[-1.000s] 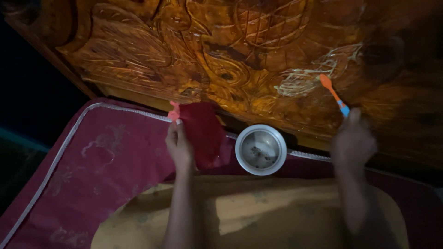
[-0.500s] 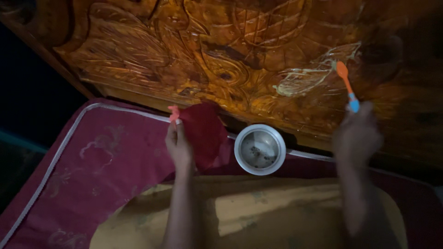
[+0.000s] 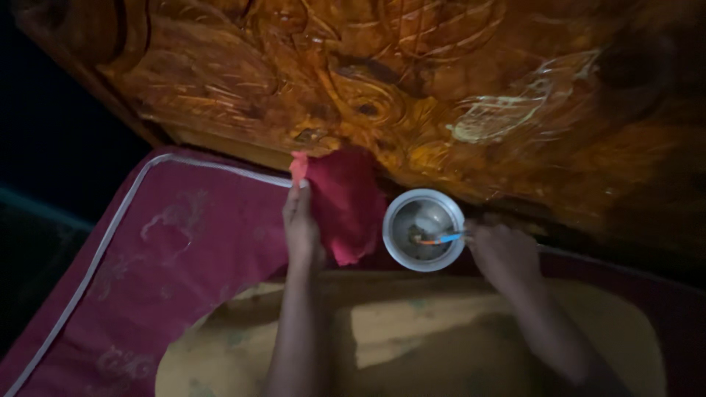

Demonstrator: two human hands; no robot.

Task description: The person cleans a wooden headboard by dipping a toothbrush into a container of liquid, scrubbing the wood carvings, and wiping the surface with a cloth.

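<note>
Brush dipped in a bowl below a carved wooden headboard.

The right hand (image 3: 504, 254) grips a small brush (image 3: 434, 239), its orange head down in the steel bowl (image 3: 423, 229) on the mattress (image 3: 169, 242) (dim light). At 9 o'clock of the bowl, the left hand (image 3: 301, 228) pinches a red cloth (image 3: 344, 202). Pale smears (image 3: 507, 110) sit at 1 o'clock on the headboard (image 3: 294, 66). Reloading step, by my judgement; lifting back up calls for a steady brush.

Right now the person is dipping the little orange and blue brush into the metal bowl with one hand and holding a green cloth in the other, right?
Not quite. The cloth is red, not green, as the head view shows. The rest holds: the right hand dips the little orange and blue brush into the metal bowl, and the left hand holds the cloth.
</note>
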